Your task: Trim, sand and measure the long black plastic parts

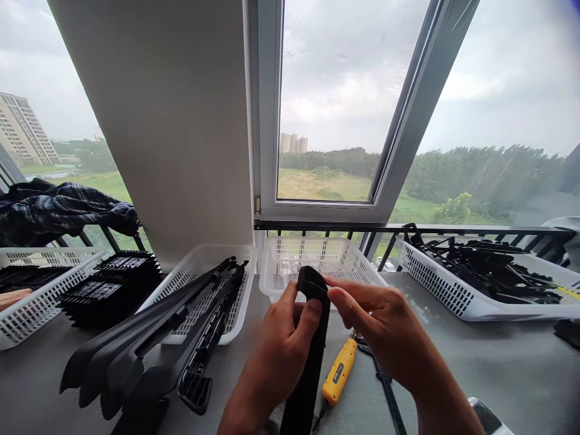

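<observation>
Both hands hold one long black plastic strip [310,356] that stands almost upright in front of me. My left hand [283,347] wraps round its upper part, thumb pressed on the front. My right hand [378,326] pinches the strip's rounded top end from the right with thumb and forefinger. Under the hands, a yellow hand tool [339,378] lies on the grey table [507,362], beside a thin black part [385,386].
An empty white basket [290,266] stands behind the hands. A white basket [202,272] on the left holds long black strips that jut toward me. A stack of black grilles [111,287] and another white basket [45,302] are further left. A basket [453,290] of black parts stands at right.
</observation>
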`<move>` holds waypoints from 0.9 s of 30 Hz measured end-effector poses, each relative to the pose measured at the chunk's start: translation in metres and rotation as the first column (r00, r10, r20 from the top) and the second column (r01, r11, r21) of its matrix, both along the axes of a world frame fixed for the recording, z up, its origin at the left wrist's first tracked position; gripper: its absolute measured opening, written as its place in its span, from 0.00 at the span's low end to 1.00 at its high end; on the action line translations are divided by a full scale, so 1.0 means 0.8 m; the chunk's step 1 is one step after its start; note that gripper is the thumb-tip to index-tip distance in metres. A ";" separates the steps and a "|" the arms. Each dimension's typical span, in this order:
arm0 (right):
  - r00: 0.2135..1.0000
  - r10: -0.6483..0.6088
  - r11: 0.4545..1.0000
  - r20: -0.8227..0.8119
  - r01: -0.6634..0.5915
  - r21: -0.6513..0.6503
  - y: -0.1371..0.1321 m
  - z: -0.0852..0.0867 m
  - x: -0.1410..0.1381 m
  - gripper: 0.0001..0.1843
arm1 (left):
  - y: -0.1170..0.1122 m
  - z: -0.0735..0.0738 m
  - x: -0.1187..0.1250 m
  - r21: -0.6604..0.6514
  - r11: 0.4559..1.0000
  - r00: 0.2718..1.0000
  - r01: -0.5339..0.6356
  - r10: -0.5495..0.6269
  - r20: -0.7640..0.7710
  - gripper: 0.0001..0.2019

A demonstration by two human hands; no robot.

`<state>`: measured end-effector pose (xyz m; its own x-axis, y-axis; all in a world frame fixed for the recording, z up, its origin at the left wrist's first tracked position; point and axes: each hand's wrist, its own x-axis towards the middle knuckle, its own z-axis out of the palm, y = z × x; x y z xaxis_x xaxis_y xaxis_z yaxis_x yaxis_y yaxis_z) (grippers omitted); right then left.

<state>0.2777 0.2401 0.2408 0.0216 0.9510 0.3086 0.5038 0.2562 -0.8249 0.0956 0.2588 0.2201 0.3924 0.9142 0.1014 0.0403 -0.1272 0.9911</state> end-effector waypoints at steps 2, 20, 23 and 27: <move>0.999 -0.006 0.999 -0.044 0.005 -0.032 0.000 -0.002 -0.002 0.35 | 0.000 0.001 0.000 0.003 1.000 1.000 0.000 0.000 -0.002 0.21; 0.991 -0.015 0.992 -0.133 -0.002 -0.124 0.002 -0.004 -0.007 0.40 | 0.001 0.001 0.003 -0.003 1.000 1.000 -0.002 0.002 -0.028 0.19; 0.973 0.001 0.991 -0.231 -0.031 -0.127 0.006 -0.007 -0.008 0.40 | 0.001 0.000 0.003 -0.003 1.000 1.000 0.009 -0.009 -0.001 0.19; 0.953 0.035 0.994 -0.302 -0.063 -0.084 0.007 -0.005 -0.006 0.39 | -0.002 0.003 0.001 -0.038 0.999 0.998 0.038 -0.036 0.052 0.19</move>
